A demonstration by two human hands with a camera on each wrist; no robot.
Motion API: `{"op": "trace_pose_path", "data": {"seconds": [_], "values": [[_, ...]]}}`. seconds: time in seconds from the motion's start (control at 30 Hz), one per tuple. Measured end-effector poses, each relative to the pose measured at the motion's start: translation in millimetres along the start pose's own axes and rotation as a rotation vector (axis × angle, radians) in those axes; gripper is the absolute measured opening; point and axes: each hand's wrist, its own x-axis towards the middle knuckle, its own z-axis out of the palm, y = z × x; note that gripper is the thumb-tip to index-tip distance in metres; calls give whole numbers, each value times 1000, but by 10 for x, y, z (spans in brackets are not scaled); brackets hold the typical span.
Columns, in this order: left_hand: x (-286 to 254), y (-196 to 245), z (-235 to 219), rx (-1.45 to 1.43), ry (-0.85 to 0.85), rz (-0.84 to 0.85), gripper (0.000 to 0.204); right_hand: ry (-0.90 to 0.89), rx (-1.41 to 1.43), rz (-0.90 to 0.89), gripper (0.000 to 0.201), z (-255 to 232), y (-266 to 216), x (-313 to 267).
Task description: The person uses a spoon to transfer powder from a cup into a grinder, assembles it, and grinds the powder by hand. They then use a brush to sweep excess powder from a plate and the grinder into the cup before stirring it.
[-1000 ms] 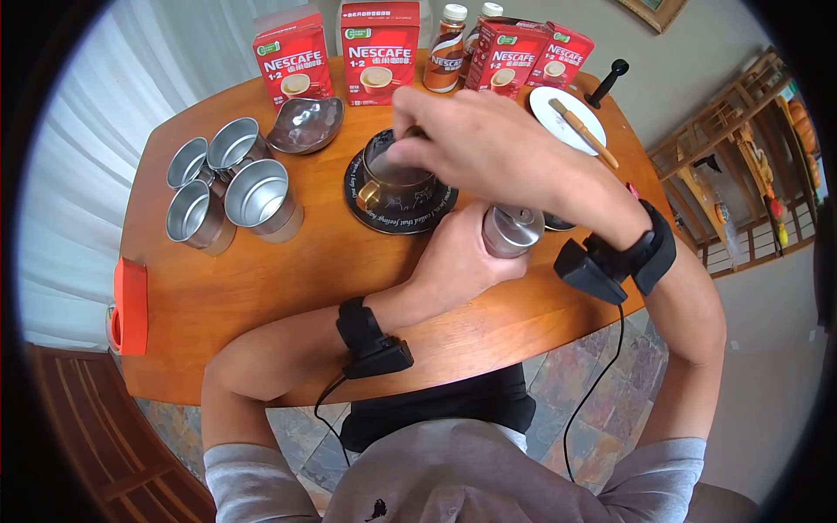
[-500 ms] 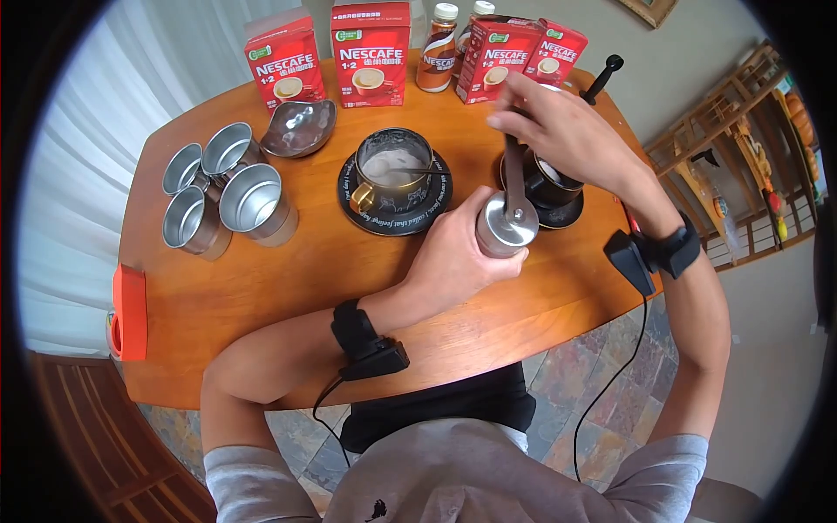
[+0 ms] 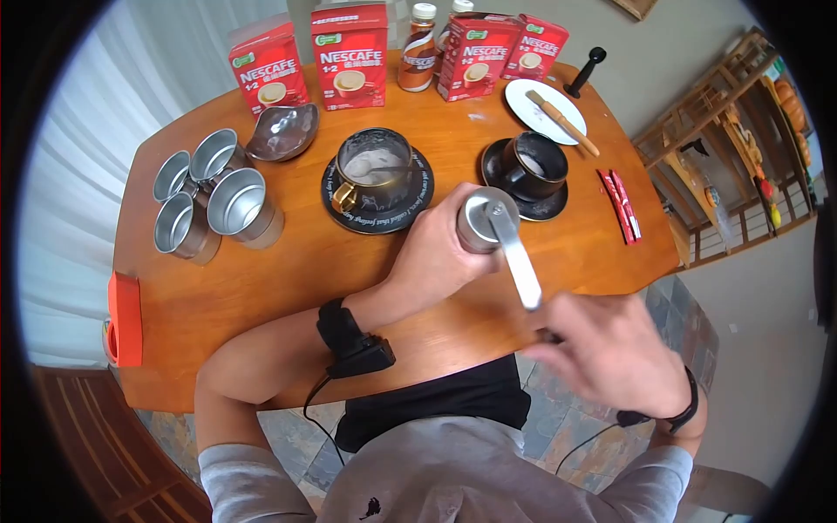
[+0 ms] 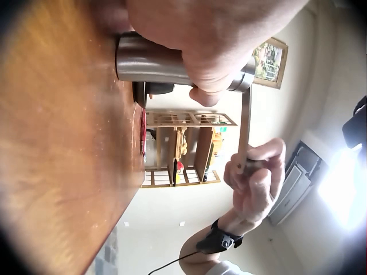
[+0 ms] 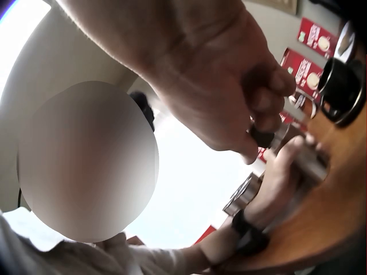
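A steel hand grinder (image 3: pixel 478 228) stands near the table's front edge, gripped round its body by the left hand (image 3: pixel 436 248). Its crank arm (image 3: pixel 521 266) points toward the person, and the right hand (image 3: pixel 602 349) pinches the dark knob at its end. In the left wrist view the grinder body (image 4: pixel 152 60) rests upright on the table, with the crank (image 4: pixel 246 120) running to the right hand (image 4: pixel 255 177). The right wrist view has the right hand's fingers (image 5: pixel 266 103) curled round the dark knob (image 5: pixel 262 137).
Behind the grinder are a gold-handled cup (image 3: pixel 375 179) and a smaller black cup (image 3: pixel 534 179), both on saucers. Several metal cups (image 3: pixel 240 209) stand left, near a dark bowl (image 3: pixel 283 135). Red boxes (image 3: pixel 350 65) line the back; a white plate (image 3: pixel 523 109) and red sachets (image 3: pixel 617 205) lie right.
The right hand has swung the crank from the far left, over the far side, round to the near right. The left hand stays on the grinder; the head view has shifted slightly.
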Motion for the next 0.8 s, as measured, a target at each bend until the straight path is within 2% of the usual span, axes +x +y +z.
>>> {"op": "trace_pose_path", "data": {"seconds": [0.07,0.13,0.2,0.33,0.37,0.47,0.5,0.53,0.57,0.6,0.7,0.8], "values": [[8,5,17,12,35,19,42,2,-1,-127,32,63,-137,177],[15,32,10,-31,1,-50,40,-12,33,-218,33,134,-194,432],[3,51,-46,-85,-33,-101,40,4,-70,-270,33,282,-234,731],[-27,17,-125,-80,-84,-35,45,-48,-32,-265,36,289,-244,1409],[-20,-12,-81,-34,-54,7,46,135,1,-406,38,329,-96,1580],[13,-54,-4,43,32,91,50,235,-208,-238,27,314,278,1995],[17,-61,4,26,51,87,51,198,-199,-186,25,218,435,2038],[16,-47,2,-24,41,43,50,82,-131,-80,24,93,564,2044],[16,-44,-9,-27,30,26,50,151,-179,-58,26,68,706,1979],[17,-41,-14,-29,18,8,49,194,-100,-6,25,51,836,1880],[23,-14,-40,-37,-20,-58,48,268,-156,47,24,-45,1107,1471],[20,-11,-13,-33,-5,-48,47,194,-12,270,22,-151,1080,971]]}}
